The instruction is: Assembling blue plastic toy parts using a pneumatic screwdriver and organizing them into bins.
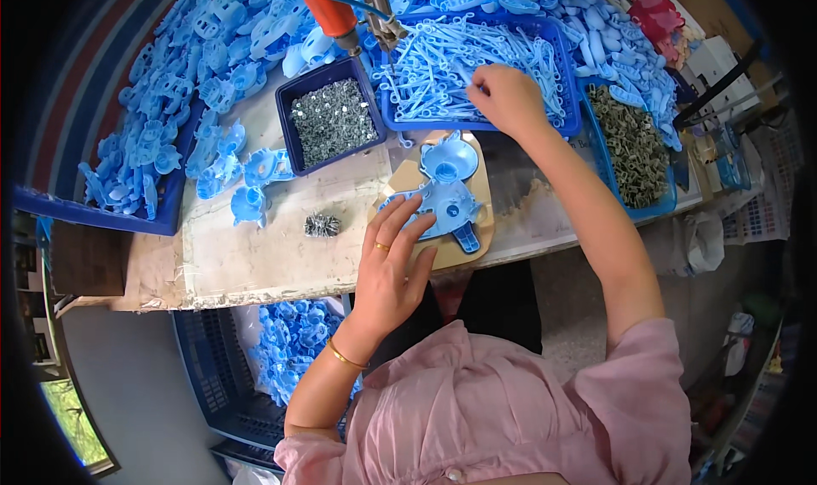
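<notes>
My left hand (396, 259) lies palm down with its fingers spread, fingertips on a light blue plastic shell part (448, 202) that rests in a tan fixture board (481, 240) near the table's front edge. A round blue cup shape (449, 157) forms the far end of what sits on the board. Farther back, my right hand (509, 100) reaches over a dark blue tray (572, 85) full of thin blue plastic sticks with looped ends (442, 64). Its fingers are curled together among the sticks; whether they hold one is hidden.
An orange-bodied power driver (328, 8) hangs above the table. A square bin (287, 136) holds small metal pieces, and a small metal heap (322, 225) lies before it. Right is a bin (668, 202) of brownish metal pieces. Blue parts (162, 102) pile left; a crate (200, 366) stands below.
</notes>
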The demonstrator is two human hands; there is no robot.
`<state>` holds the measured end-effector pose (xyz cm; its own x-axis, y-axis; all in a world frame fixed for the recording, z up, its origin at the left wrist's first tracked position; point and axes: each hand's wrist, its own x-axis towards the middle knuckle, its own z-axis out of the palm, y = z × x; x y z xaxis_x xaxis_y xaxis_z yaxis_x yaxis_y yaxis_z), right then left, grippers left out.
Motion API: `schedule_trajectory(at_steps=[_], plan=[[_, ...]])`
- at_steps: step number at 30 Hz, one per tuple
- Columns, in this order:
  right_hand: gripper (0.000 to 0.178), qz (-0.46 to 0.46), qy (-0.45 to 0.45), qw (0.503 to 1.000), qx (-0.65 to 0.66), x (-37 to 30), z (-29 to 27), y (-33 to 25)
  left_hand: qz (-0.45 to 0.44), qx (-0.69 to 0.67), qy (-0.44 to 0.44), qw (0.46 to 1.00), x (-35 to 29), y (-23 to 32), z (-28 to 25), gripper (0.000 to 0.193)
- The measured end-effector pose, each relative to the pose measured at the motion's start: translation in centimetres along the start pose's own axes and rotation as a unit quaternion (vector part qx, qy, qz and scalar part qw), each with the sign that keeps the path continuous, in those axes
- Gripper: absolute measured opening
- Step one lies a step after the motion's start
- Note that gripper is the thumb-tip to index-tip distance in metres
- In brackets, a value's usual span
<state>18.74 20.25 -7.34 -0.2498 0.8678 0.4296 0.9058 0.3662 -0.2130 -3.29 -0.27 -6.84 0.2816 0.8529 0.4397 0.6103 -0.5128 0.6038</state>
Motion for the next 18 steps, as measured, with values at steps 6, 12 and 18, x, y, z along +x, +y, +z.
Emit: schedule_trajectory(at_steps=[6, 12, 18], plan=[[0.019, 0.058, -0.036, 0.996, 0.065, -0.1, -1.8, 1.4, -0.005, -0.018, 0.010, 1.000, 0.1, -0.2, 0.1, 0.038], [0.015, -0.017, -0.036, 0.994, 0.105, -2.6, -5.4, -1.4, 0.010, 0.021, 0.029, 0.999, -0.1, 0.3, 0.1, 0.041], [0.015, -0.184, -0.235, 0.920, 0.255, -11.0, -9.4, -6.7, 0.040, 0.135, -0.024, 0.990, 0.3, 2.5, -0.1, 0.059]])
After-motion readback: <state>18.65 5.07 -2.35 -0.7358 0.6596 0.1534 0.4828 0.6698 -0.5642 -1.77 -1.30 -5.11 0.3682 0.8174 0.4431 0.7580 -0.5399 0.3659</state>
